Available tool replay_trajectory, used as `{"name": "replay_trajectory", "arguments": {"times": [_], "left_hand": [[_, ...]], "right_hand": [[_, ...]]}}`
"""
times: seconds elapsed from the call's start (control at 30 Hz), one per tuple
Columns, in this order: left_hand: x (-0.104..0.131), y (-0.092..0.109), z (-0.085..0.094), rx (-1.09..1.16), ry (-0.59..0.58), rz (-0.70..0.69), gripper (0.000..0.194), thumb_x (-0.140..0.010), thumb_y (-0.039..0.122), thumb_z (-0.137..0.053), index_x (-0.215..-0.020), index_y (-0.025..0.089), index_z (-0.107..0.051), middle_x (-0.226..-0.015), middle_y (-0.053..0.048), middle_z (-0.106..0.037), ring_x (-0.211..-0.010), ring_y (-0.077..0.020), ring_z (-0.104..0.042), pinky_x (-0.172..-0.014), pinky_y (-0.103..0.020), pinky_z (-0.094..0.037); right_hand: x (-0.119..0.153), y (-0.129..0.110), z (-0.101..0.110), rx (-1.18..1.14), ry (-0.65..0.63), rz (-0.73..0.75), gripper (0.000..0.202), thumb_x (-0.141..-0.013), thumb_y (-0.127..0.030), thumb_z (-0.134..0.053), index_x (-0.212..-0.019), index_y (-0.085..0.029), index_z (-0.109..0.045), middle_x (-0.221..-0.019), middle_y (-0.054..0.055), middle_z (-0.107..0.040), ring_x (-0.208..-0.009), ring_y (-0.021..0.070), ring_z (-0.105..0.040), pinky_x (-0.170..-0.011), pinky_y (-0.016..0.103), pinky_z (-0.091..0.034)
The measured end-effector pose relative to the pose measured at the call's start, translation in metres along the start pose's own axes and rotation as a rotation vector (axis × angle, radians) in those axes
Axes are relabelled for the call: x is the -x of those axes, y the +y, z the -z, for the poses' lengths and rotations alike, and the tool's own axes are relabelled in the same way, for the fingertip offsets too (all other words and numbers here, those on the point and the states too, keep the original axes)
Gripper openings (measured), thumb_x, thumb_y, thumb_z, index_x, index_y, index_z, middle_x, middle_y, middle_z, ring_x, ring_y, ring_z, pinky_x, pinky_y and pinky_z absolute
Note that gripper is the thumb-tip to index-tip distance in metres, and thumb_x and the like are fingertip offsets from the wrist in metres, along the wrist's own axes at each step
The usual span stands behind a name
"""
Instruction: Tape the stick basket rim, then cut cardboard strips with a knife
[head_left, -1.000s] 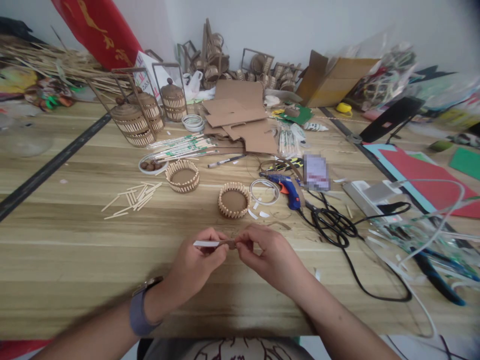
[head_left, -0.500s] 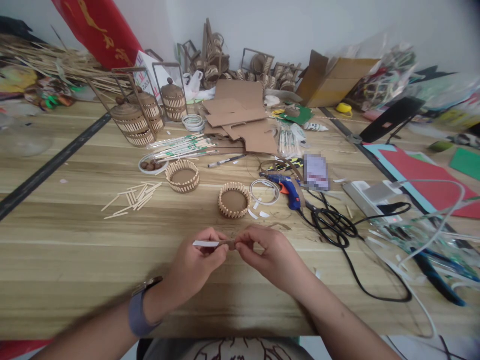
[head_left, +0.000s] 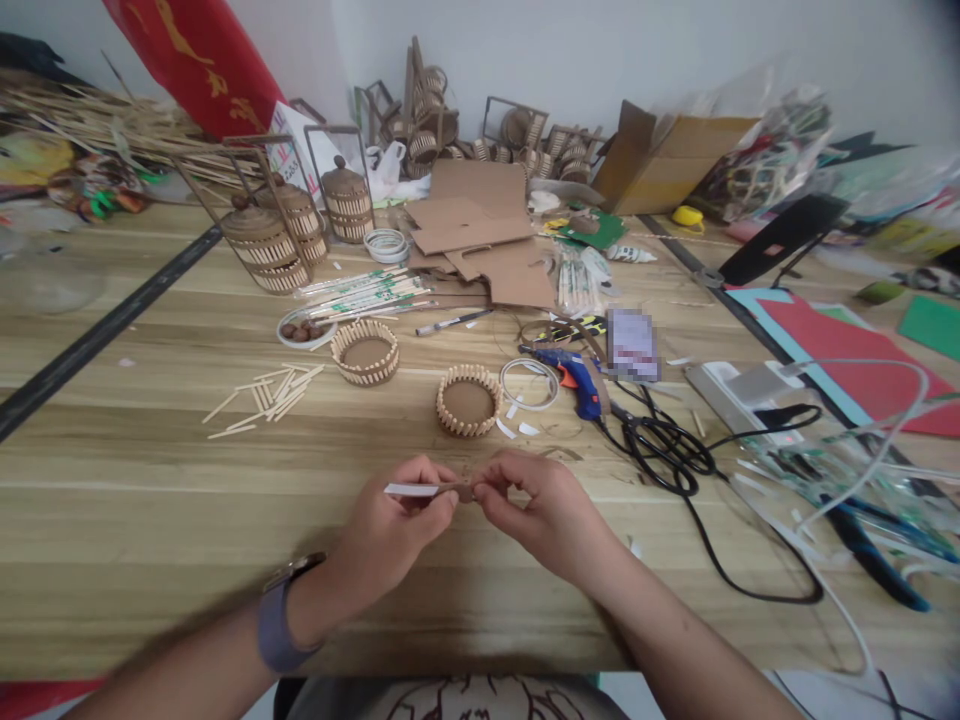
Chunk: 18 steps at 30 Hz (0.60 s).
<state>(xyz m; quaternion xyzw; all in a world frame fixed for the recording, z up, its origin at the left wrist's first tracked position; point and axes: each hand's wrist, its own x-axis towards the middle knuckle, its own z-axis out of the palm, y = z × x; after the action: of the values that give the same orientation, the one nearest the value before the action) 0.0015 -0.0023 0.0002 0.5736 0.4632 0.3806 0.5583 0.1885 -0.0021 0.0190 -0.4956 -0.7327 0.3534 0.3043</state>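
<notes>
Between my hands, above the table's near part, is a narrow brown strip (head_left: 465, 493) with a white end (head_left: 411, 490) on its left. My left hand (head_left: 405, 515) pinches it between thumb and fingers, the white end lying across the hand. My right hand (head_left: 529, 505) is closed on the strip's other end, its fingertips close to the left thumb. Just beyond the hands stands a round brown basket base (head_left: 469, 402) ringed with short upright wooden sticks. A similar stick-ringed base (head_left: 366, 353) sits farther left.
Loose sticks (head_left: 270, 395) lie at left. A blue glue gun (head_left: 574, 375), a white ring (head_left: 530, 385) and black-handled scissors (head_left: 667, 440) lie at right, near a power strip (head_left: 742, 405) and cables. Cardboard sheets (head_left: 480, 225) and finished lidded baskets (head_left: 347, 200) stand behind.
The right hand has shifted very slightly to the right, and a little more of the brown strip shows between the fingertips. Everything on the table stays put.
</notes>
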Motion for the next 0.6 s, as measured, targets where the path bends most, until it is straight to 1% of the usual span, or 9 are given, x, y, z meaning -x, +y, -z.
{"name": "replay_trajectory", "arguments": {"times": [0.17, 0.33, 0.47, 0.6], "left_hand": [[0.0003, -0.0017, 0.0008, -0.012, 0.009, 0.013, 0.022, -0.079, 0.032, -0.059, -0.063, 0.021, -0.050, -0.079, -0.001, -0.068, -0.066, -0.0128, -0.056, -0.060, -0.022, -0.043], [-0.0002, -0.0018, 0.0006, -0.015, 0.008, 0.030, 0.021, -0.078, 0.034, -0.060, -0.063, 0.021, -0.050, -0.078, -0.001, -0.068, -0.064, -0.0130, -0.055, -0.059, -0.022, -0.043], [-0.0003, -0.0016, 0.0003, 0.007, 0.003, 0.014, 0.022, -0.078, 0.033, -0.060, -0.062, 0.021, -0.050, -0.079, -0.002, -0.069, -0.068, -0.0141, -0.057, -0.061, -0.023, -0.044], [0.0007, -0.0015, 0.0001, 0.002, 0.002, 0.021, 0.021, -0.078, 0.031, -0.060, -0.062, 0.021, -0.050, -0.078, -0.002, -0.069, -0.067, -0.0143, -0.057, -0.061, -0.024, -0.044]], "right_hand": [[0.0005, -0.0008, -0.0009, -0.005, 0.014, 0.013, 0.013, -0.083, -0.018, -0.055, -0.074, -0.019, -0.063, -0.064, -0.002, -0.062, -0.059, 0.0108, -0.055, -0.054, 0.020, -0.038], [0.0013, 0.0005, -0.0027, 0.045, 0.036, 0.057, 0.013, -0.083, -0.017, -0.055, -0.072, -0.019, -0.062, -0.064, -0.002, -0.061, -0.059, 0.0108, -0.054, -0.056, 0.021, -0.038], [0.0006, 0.0009, -0.0019, 0.027, 0.027, 0.039, 0.013, -0.082, -0.016, -0.056, -0.071, -0.019, -0.062, -0.064, -0.002, -0.061, -0.058, 0.0105, -0.055, -0.055, 0.020, -0.038], [-0.0009, 0.0007, -0.0007, 0.035, 0.025, 0.023, 0.012, -0.080, -0.014, -0.057, -0.071, -0.020, -0.062, -0.063, -0.003, -0.062, -0.059, 0.0107, -0.055, -0.055, 0.020, -0.038]]}}
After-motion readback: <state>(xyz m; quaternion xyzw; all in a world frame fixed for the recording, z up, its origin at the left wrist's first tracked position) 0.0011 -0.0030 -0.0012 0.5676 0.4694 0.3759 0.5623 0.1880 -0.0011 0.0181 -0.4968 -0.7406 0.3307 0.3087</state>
